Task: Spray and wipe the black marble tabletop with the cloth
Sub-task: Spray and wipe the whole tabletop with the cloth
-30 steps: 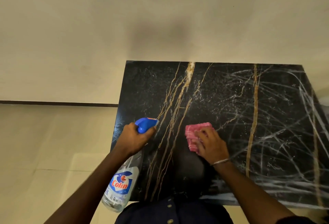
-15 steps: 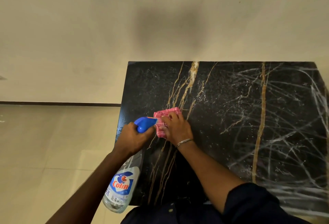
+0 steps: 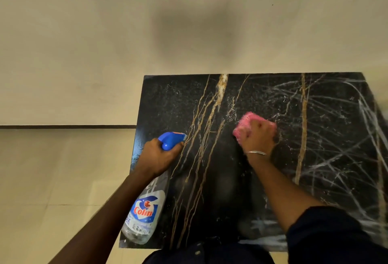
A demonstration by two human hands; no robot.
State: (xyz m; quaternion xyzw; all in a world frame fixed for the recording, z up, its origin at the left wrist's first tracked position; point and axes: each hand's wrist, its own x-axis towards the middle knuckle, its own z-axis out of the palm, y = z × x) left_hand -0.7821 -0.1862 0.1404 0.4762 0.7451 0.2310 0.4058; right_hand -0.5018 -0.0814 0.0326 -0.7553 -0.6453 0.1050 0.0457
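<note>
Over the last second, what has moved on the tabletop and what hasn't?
The right hand swept the pink cloth left across the tabletop toward the spray bottle, then back right past the gold veins; it keeps the cloth bunched under its fingers. The left hand has kept its grip on the bottle at the left edge. Nothing was released.

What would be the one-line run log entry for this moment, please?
phase: wiping | right hand: presses pink cloth on black marble tabletop | left hand: holds spray bottle | droplets visible

Plain cream wall (image 3: 84, 33) bearing a soft shadow; dark skirting strip (image 3: 63, 126); glossy beige floor tiles (image 3: 52, 179).
</note>
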